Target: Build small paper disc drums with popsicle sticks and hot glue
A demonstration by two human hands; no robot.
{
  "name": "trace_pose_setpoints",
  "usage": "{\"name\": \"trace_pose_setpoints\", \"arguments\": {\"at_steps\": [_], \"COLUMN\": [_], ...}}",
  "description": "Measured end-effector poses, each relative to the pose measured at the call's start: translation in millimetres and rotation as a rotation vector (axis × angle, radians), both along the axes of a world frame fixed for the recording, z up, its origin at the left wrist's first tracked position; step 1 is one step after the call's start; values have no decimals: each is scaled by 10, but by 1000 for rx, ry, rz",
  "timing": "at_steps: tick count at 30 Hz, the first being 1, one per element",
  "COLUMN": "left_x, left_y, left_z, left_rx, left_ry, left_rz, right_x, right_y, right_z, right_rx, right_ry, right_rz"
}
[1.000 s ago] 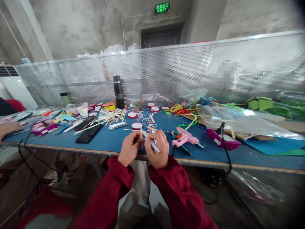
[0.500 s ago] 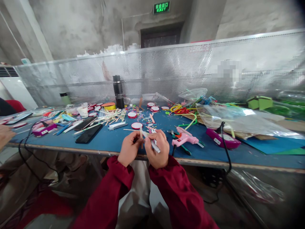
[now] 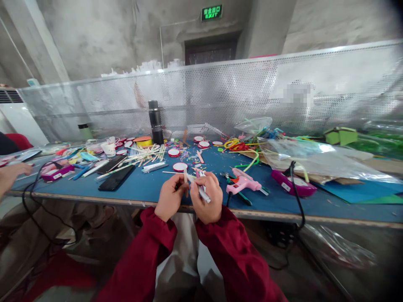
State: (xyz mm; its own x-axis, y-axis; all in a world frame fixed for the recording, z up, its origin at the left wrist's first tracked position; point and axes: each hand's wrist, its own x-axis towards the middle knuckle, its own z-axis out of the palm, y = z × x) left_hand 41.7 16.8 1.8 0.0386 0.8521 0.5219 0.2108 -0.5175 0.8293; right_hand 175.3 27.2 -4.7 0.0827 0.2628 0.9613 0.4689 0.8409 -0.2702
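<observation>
- fingers (image 3: 178, 184) of the left hand (image 3: 170, 197) are pinched closed on a thin wooden stick (image 3: 186, 181), which stands nearly upright between the two hands, just over the near edge of the table (image 3: 145, 191).
- the right hand (image 3: 206, 197) is curled shut around a white marker pen (image 3: 203, 192), which slants down to the right out of the fist; its upper end is touching or just beside the stick, and which of the two cannot be made out.
- the table is a long blue surface whose near edge runs across the whole view; a perforated metal screen (image 3: 252, 92) stands along its far edge.
- a large clear plastic bag (image 3: 315, 159) lies toward the right end of the table, over cardboard.
- a black flask (image 3: 155, 121) stands upright near the far edge, left of the middle.
- a purple glue gun (image 3: 294, 183) with a black cord (image 3: 297, 201) lies to the right of the hands, the cord dropping over the near edge.
- a pink glue gun (image 3: 242, 183) lies just right of the right hand, close to the near edge.
- a black phone (image 3: 116, 178) lies flat to the left of the hands, near the near edge.
- a heap of loose wooden sticks (image 3: 145, 153) is spread behind the phone, toward the middle of the surface.
- another person's hand (image 3: 12, 174) rests at the left end of the table.
- a small round red-rimmed disc (image 3: 179, 166) lies on the surface just behind the hands.
</observation>
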Motion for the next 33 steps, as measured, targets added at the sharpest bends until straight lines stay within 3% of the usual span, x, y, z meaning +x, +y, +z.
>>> {"name": "trace_pose_setpoints", "arguments": {"at_steps": [33], "left_x": [2], "left_y": [-6], "left_z": [13], "left_rx": [-14], "left_ry": [-10], "left_rz": [17], "right_x": [-6], "right_y": [0], "right_z": [1], "right_rx": [1], "right_ry": [28], "right_rz": [-11]}}
